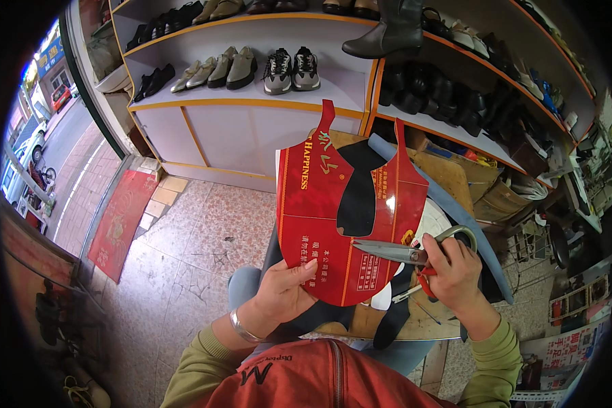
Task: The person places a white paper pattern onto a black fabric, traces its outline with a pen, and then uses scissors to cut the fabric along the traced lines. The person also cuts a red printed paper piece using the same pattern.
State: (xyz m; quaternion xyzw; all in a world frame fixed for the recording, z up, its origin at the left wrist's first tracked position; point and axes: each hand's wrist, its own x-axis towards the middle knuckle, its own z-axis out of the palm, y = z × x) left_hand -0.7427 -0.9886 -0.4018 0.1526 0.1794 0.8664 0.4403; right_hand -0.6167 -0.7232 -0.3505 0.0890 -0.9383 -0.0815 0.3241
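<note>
My left hand [282, 292] grips a red printed cardboard sheet [311, 214] by its lower left edge, thumb on top. The sheet has a rounded bottom, two narrow prongs at the top and a large opening in its middle. In my right hand [455, 275] is a pair of large metal scissors [389, 251]. Their blades lie across the front of the sheet, tips pointing left, just below the opening. Under the sheet, black material pieces [392, 321] lie on a wooden table [425, 331]. Beside my right hand shows a red-handled tool [425, 284], partly hidden.
Shelves [265, 105] with several pairs of shoes stand ahead, and a grey boot [391, 34] is at the upper right. A red mat [122, 224] lies by the open doorway on the left. A cluttered bin [503, 200] stands right of the table.
</note>
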